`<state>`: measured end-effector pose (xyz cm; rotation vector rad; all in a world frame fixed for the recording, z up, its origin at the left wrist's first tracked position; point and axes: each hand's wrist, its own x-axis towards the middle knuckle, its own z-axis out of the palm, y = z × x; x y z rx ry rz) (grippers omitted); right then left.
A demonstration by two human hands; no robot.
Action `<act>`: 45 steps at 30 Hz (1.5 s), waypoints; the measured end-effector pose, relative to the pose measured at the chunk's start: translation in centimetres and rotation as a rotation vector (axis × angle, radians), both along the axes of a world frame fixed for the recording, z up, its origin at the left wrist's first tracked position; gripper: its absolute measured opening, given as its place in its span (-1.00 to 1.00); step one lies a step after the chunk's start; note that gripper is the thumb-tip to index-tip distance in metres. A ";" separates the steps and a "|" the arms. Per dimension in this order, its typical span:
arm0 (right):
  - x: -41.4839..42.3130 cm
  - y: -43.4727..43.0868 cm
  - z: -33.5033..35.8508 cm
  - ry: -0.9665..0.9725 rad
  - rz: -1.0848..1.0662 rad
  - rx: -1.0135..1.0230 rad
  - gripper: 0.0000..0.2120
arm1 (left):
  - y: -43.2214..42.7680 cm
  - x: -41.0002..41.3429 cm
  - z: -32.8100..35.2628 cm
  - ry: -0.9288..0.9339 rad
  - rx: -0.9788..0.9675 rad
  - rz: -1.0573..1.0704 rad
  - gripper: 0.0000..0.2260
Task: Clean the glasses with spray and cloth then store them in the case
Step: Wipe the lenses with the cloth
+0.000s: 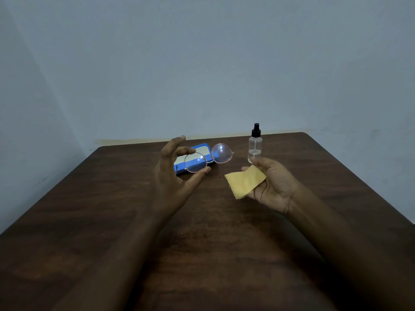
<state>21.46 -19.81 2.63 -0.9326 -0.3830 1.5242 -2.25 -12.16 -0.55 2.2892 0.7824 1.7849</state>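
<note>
My left hand (173, 176) holds the glasses (221, 153) above the table, pinching the rim of one lens between thumb and fingers. The frame is thin and pinkish with round lenses. Behind the glasses a blue case (203, 147) lies open on the table, its pale lining showing. My right hand (272, 185) is palm up with a yellow cloth (244, 181) draped over its fingers. A small clear spray bottle (255, 145) with a black nozzle stands upright just behind my right hand.
The dark wooden table (202, 232) runs up to a pale wall (202, 63) at the back. Its right edge slants away at the far right.
</note>
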 end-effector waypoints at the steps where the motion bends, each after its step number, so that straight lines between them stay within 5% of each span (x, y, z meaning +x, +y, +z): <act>1: 0.0 0.0 0.0 0.041 -0.001 0.011 -0.68 | -0.1 0.2 -0.1 0.008 -0.004 -0.007 -0.18; 6: -0.3 -0.4 0.5 0.298 0.036 0.204 -0.92 | -0.3 0.9 -0.9 0.046 -0.018 -0.019 -0.14; 15: -0.5 -0.3 0.0 0.296 0.005 0.193 -0.44 | -0.9 1.1 -0.8 0.036 -0.075 0.041 -0.14; 18: -0.7 0.0 -0.5 0.119 0.019 0.105 -0.47 | -0.9 0.7 -0.5 0.011 -0.077 0.037 -0.16; 22: -0.7 0.8 -0.9 -0.221 -0.259 0.067 -0.62 | -0.2 0.2 -0.5 -0.021 -0.099 0.010 -0.15; 27: 0.9 -0.3 -0.2 -0.825 -0.630 0.391 -0.61 | 0.1 0.3 -0.4 -0.005 -0.083 -0.092 -0.13; 32: 0.5 -0.4 0.2 -1.052 -0.352 0.720 -0.65 | -0.1 0.6 -0.6 0.071 -0.088 -0.126 -0.11; 40: 1.8 -0.2 0.0 -0.853 0.041 0.768 -0.71 | 0.1 0.3 -0.4 0.089 -0.058 -0.147 -0.10; 45: 2.2 0.3 -0.2 -0.900 0.007 0.722 -0.81 | 0.1 0.4 -0.4 0.109 -0.011 -0.129 -0.11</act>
